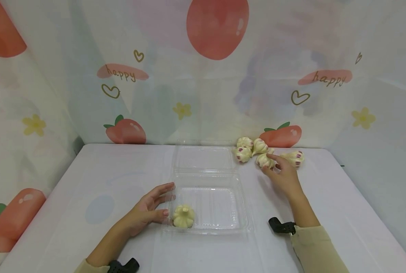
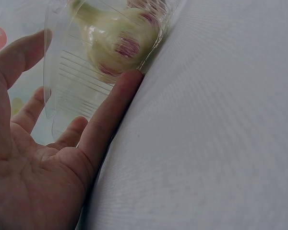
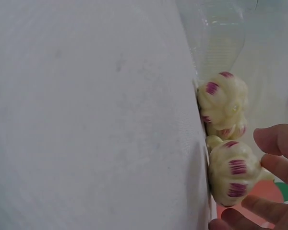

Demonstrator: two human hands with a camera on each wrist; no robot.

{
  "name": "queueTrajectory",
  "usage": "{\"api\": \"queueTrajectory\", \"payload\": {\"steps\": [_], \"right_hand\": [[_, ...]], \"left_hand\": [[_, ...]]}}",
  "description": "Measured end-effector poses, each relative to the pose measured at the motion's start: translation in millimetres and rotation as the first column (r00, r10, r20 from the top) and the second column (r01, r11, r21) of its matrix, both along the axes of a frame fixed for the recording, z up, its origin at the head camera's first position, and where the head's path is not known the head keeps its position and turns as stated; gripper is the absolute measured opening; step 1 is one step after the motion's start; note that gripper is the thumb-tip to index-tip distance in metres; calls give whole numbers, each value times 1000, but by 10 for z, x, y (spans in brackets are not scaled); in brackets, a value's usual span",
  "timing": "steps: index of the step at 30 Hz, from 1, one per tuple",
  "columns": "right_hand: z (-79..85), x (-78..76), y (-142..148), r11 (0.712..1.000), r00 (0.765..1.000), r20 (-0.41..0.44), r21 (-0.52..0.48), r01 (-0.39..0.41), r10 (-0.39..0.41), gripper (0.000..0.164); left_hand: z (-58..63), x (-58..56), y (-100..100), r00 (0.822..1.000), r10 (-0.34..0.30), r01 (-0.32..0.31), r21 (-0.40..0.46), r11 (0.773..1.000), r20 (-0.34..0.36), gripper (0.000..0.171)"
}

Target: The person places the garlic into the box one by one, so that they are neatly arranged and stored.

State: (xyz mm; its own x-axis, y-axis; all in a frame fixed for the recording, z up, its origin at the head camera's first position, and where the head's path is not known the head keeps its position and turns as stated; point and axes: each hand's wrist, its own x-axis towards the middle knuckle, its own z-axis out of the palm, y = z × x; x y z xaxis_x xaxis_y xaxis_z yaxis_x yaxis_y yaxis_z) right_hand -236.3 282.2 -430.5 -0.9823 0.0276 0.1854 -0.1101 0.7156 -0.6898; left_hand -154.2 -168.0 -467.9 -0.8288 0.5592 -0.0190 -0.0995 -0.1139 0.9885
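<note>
My left hand (image 1: pixel 145 210) stands beside a clear plastic clamshell box (image 1: pixel 220 229), its extended fingers and thumb at the box's left wall. A pale garlic bulb (image 1: pixel 184 217) lies in the box's near left corner; purple streaks show on this garlic (image 2: pixel 122 40) in the left wrist view. At the back right, my right hand (image 1: pixel 285 176) reaches to a garlic bulb (image 1: pixel 264 160) on the table. Its fingers are spread around that garlic (image 3: pixel 234 172), with the thumb apart from it in the right wrist view.
Several more garlic bulbs (image 1: pixel 244 154) cluster by the box's raised lid (image 1: pixel 203 159), near the table's back edge. One further garlic bulb (image 1: pixel 296 158) lies right of them, partly behind my right hand. A printed curtain (image 1: pixel 203 94) hangs behind the white table (image 1: pixel 128 163).
</note>
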Motion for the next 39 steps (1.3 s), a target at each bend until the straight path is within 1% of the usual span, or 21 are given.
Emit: {"api": "queueTrajectory", "payload": {"steps": [2, 5, 7, 10, 14, 16, 17, 19, 21, 23, 28, 33, 39], "right_hand": [[-6, 5, -3, 1000, 1000, 12, -11, -1, 1, 46], [-8, 13, -12, 1000, 1000, 21, -27, 13, -12, 32], [-2, 24, -21, 999, 999, 30, -41, 30, -29, 29], [8, 40, -33, 997, 997, 54, -52, 60, -58, 34], [23, 41, -53, 992, 992, 107, -101, 71, -61, 48], [31, 35, -68, 992, 991, 131, -119, 49, -33, 60], [34, 32, -77, 993, 990, 141, -110, 32, -17, 66], [40, 31, -94, 996, 987, 162, -89, -4, 18, 71], [42, 28, -113, 997, 984, 168, -61, -41, 51, 69], [43, 26, -134, 997, 982, 172, -51, -65, 73, 62], [37, 14, -200, 991, 976, 180, -82, -108, 121, 48], [46, 24, -255, 989, 976, 163, -58, -136, 144, 45], [113, 49, -251, 992, 986, 114, -37, -122, 126, 48]], "left_hand": [[4, 2, 1, 1000, 1, -1, -1, 1000, 2, 77], [9, 5, 2, 1000, 2, -2, -2, 1000, 4, 77], [11, 8, 2, 1000, 4, -4, -2, 1000, 3, 77], [12, 10, 3, 1000, 4, -4, -1, 1000, 2, 77], [9, 11, 3, 1000, 5, -5, -1, 1000, 2, 77], [6, 11, 2, 1000, 6, -6, -1, 1000, -1, 77], [5, 12, 2, 1000, 6, -6, -2, 1000, -2, 77], [3, 13, 1, 1000, 5, -5, -2, 1000, -6, 77], [1, 14, 1, 1000, 6, -6, -3, 1000, -7, 76], [0, 15, 0, 1000, 6, -6, -3, 1000, -8, 76], [0, 12, 0, 1000, 11, -11, -6, 1000, -11, 76], [-4, 5, -3, 1000, 10, -10, -7, 1000, -12, 76], [-7, 0, 2, 1000, 9, -9, -3, 1000, -7, 76]]}}
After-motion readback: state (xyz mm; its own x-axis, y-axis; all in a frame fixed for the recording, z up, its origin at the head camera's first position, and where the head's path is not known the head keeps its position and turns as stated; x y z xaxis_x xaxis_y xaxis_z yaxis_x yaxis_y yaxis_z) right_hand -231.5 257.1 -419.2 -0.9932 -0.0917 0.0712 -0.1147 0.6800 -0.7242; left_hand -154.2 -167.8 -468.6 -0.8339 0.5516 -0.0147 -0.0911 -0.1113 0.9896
